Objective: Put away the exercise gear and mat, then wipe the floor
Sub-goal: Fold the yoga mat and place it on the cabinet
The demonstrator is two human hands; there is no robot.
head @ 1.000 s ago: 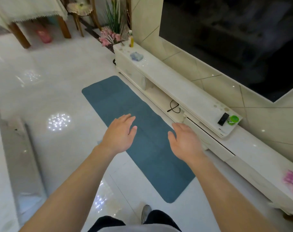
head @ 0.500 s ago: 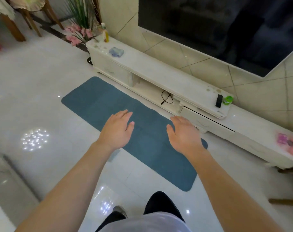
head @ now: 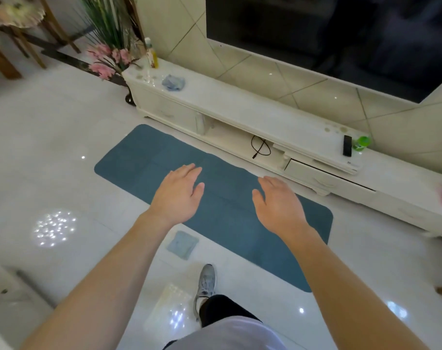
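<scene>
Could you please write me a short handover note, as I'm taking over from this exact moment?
Left hand: open, empty, stretched forward.
Right hand: open, empty, likewise.
Long teal-blue exercise mat: flat, unrolled on the glossy white tiled floor, beside the low white TV cabinet.
Small folded pale-blue cloth: on the floor by the mat's near edge.
Done: nothing visible; no other gear in view.
Left: roll and store the mat, wipe the floor.

Flat teal exercise mat (head: 144, 168) shows a matt, faintly textured face. White tiled floor (head: 63, 137) gleams mirror-glossy, speckled with lamp reflections. Long white TV cabinet (head: 240, 107) is smooth and shiny. Small pale-blue folded cloth (head: 182, 245) looks soft and dull. Beige wall tiles (head: 278, 72) shine; brown furniture legs (head: 3, 63) look wooden.
</scene>
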